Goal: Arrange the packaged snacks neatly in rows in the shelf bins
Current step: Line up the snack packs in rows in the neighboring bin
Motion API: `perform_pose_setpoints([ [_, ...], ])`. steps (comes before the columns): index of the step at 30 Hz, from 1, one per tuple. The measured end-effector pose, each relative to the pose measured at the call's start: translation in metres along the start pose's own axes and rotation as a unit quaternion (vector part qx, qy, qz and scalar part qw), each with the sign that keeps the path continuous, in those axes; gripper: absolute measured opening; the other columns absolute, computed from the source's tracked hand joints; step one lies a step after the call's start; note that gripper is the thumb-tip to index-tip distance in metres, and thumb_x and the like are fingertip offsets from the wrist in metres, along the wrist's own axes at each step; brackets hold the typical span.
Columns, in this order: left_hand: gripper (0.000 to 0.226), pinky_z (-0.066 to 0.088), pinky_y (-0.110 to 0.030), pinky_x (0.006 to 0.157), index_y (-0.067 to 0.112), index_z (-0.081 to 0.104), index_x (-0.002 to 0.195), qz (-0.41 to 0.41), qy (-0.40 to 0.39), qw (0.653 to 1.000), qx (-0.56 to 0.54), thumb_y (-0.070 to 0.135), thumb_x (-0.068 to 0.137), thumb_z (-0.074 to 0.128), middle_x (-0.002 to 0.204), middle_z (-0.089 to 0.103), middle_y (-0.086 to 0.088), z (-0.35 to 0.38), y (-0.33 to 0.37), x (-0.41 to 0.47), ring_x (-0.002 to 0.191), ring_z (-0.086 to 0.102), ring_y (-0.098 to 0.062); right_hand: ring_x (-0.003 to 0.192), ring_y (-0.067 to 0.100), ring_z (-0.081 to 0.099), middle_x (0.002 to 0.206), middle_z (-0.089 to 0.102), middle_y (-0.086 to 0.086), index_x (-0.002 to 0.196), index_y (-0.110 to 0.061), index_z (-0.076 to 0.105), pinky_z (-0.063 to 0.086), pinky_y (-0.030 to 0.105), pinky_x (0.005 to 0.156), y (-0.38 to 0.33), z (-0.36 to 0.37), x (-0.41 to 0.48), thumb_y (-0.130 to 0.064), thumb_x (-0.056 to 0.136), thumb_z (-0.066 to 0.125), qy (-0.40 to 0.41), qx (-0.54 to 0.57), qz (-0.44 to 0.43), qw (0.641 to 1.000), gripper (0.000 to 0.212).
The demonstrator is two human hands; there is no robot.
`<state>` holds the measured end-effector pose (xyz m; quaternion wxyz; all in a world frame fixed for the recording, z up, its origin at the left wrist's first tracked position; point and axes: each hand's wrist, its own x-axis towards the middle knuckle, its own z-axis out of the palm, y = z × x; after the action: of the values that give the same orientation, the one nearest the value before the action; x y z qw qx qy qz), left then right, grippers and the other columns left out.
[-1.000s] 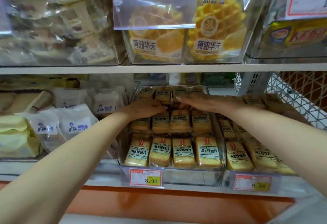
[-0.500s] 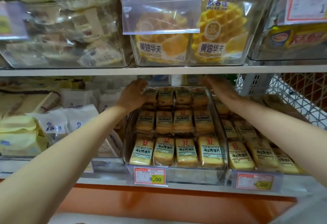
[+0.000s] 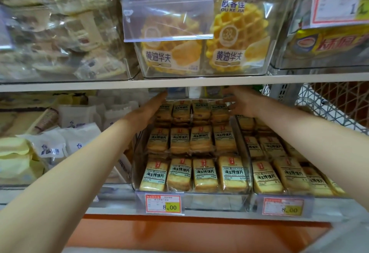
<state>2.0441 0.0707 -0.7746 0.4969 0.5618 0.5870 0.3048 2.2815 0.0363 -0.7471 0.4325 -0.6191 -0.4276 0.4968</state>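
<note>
A clear shelf bin [image 3: 190,199] on the lower shelf holds yellow packs of baked bun slices [image 3: 204,174] in three rows. My left hand [image 3: 148,107] reaches to the back left of the bin, fingers straight along the left end of the rear row. My right hand [image 3: 240,103] is at the back right, fingers spread and lightly bent against the rear right pack [image 3: 218,108]. Neither hand clearly holds a pack.
A second bin [image 3: 283,204] of the same packs stands to the right. White-wrapped pastries [image 3: 60,142] fill the bins on the left. The upper shelf edge [image 3: 179,81] sits just above my hands, with a waffle bin [image 3: 203,38] on it. A white wire basket [image 3: 335,104] is at right.
Both hands have moved from the top of the middle rows out to the bin's rear corners. The view has come closer to the shelf.
</note>
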Motion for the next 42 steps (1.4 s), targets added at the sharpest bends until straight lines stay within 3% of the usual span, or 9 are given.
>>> perform_pose_setpoints([
  [5,0.053,0.043,-0.046,0.097,0.020,0.046,0.125,0.019,0.006,0.995,-0.099,0.058,0.090,0.039,0.124,0.048,-0.003,0.003,0.004,0.000,0.107,0.052,-0.024,0.097,0.024,0.054,0.121,0.054,0.006,0.118,-0.016,0.052,0.045,0.026,0.061,0.000,0.001,0.007,-0.023,0.095,0.052,0.004,0.004,-0.005,1.000,0.024],
  [7,0.051,0.043,-0.046,0.098,0.019,0.049,0.122,0.026,-0.011,0.995,-0.100,0.058,0.091,0.037,0.125,0.051,-0.003,0.002,0.003,-0.001,0.106,0.054,-0.023,0.086,0.019,0.054,0.113,0.056,0.003,0.105,-0.020,0.056,0.044,0.026,0.058,0.002,0.003,0.004,-0.036,0.096,0.047,0.002,0.034,-0.019,0.999,0.020],
  [10,0.035,0.041,-0.037,0.099,0.015,0.055,0.115,0.061,0.051,0.986,0.145,0.042,0.096,0.043,0.122,0.056,-0.009,0.002,0.002,-0.002,0.109,0.054,-0.025,0.096,0.015,0.054,0.113,0.056,-0.001,0.103,-0.021,0.056,0.044,0.028,0.077,0.008,0.003,0.008,-0.038,0.095,0.048,0.017,-0.127,-0.101,0.987,0.021],
  [12,0.034,0.035,-0.036,0.100,0.017,0.051,0.124,0.164,0.127,0.901,0.382,0.029,0.092,0.053,0.132,0.048,-0.008,-0.001,-0.003,0.002,0.123,0.042,-0.026,0.113,0.018,0.052,0.120,0.057,0.001,0.115,-0.015,0.058,0.037,0.023,0.086,0.013,-0.002,0.010,-0.025,0.090,0.060,0.033,-0.315,-0.204,0.926,0.027],
  [16,0.062,0.028,-0.043,0.107,0.021,0.039,0.136,0.223,0.022,0.857,0.464,0.033,0.082,0.067,0.142,0.037,-0.007,-0.003,-0.010,0.014,0.131,0.031,-0.026,0.134,0.019,0.034,0.148,0.037,0.002,0.140,-0.023,0.040,0.030,0.025,0.102,0.023,-0.001,0.024,-0.026,0.080,0.073,-0.055,-0.452,-0.235,0.859,0.069],
  [26,0.068,0.027,-0.038,0.101,0.023,0.046,0.128,0.218,0.053,0.816,0.533,0.051,0.072,0.071,0.129,0.048,-0.004,-0.005,-0.008,0.038,0.122,0.039,-0.026,0.119,0.019,0.051,0.134,0.053,0.001,0.129,-0.025,0.053,0.041,0.029,0.090,0.035,0.012,0.055,-0.044,0.076,0.073,-0.043,-0.460,-0.273,0.843,0.059],
  [31,0.068,0.027,-0.038,0.101,0.024,0.041,0.134,0.198,0.068,0.808,0.551,0.054,0.077,0.065,0.136,0.043,-0.005,0.004,-0.012,0.044,0.127,0.035,-0.026,0.115,0.023,0.053,0.128,0.056,0.005,0.124,-0.027,0.057,0.044,0.033,0.085,0.039,0.016,0.060,-0.053,0.081,0.063,0.026,-0.531,-0.310,0.788,0.051],
  [38,0.038,0.039,-0.027,0.088,0.015,0.058,0.115,0.273,0.051,0.886,0.372,0.036,0.083,0.066,0.119,0.056,-0.003,-0.005,-0.002,-0.001,0.116,0.049,-0.023,0.103,0.011,0.055,0.111,0.062,0.000,0.110,-0.018,0.064,0.041,0.017,0.083,0.035,0.003,0.023,-0.028,0.090,0.059,-0.032,-0.356,-0.343,0.868,0.022],
  [42,0.042,0.032,-0.024,0.091,0.015,0.054,0.125,0.175,-0.081,0.906,0.378,0.041,0.098,0.035,0.130,0.054,-0.004,0.007,-0.002,-0.031,0.123,0.046,-0.023,0.086,0.011,0.065,0.091,0.068,0.000,0.093,-0.020,0.065,0.048,0.020,0.079,0.038,0.002,-0.001,-0.032,0.099,0.038,-0.141,-0.303,-0.236,0.913,0.030],
])
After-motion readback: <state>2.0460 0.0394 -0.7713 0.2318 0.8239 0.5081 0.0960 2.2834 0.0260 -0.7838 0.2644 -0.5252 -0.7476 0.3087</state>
